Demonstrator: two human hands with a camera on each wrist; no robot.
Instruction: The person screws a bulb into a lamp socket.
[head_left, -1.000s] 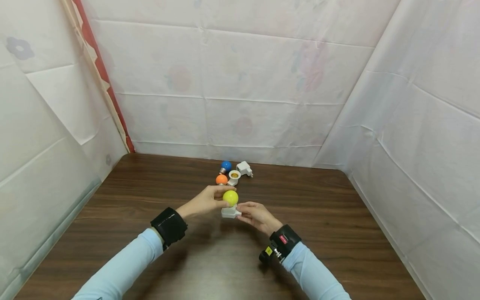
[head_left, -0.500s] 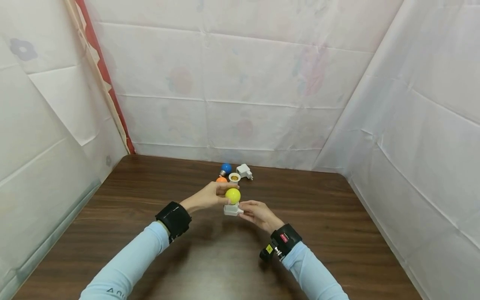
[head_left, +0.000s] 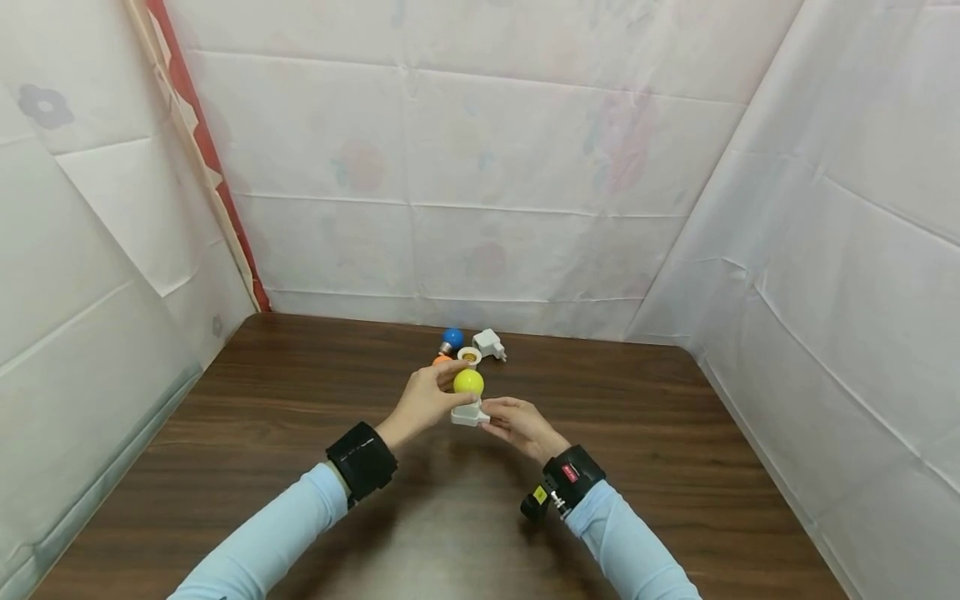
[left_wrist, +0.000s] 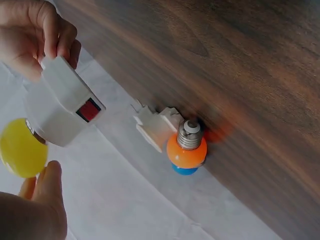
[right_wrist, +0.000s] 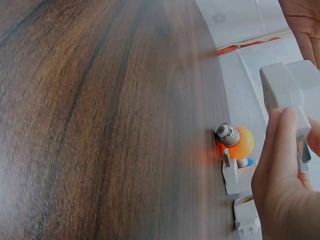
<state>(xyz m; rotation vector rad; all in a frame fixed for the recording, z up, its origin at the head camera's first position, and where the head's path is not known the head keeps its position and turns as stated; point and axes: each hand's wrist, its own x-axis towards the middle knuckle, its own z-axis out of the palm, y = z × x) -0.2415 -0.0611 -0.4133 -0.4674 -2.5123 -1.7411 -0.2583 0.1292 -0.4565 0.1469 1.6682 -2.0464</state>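
Observation:
A yellow light bulb (head_left: 468, 382) stands upright in a white plug-in lamp socket (head_left: 467, 415), its metal base partly showing at the socket mouth in the left wrist view. My left hand (head_left: 420, 402) holds the bulb from the left, thumb on the near side and fingers on the far side. From the right, my right hand (head_left: 521, 427) pinches the socket's plug end between thumb and fingers. A red switch (left_wrist: 89, 109) shows on the socket's body. Both hands are raised over the table.
Beyond the hands lie an orange bulb (left_wrist: 186, 151), a blue bulb (head_left: 452, 337) and two more white sockets, one with its mouth up (head_left: 469, 357) and one on its side (head_left: 489, 343). White sheets (head_left: 480, 167) wall the wooden table (head_left: 637, 450).
Bulb and socket have shifted slightly right and away from me, with both hands. My left wrist has come further right, and the left fingers have turned around the bulb.

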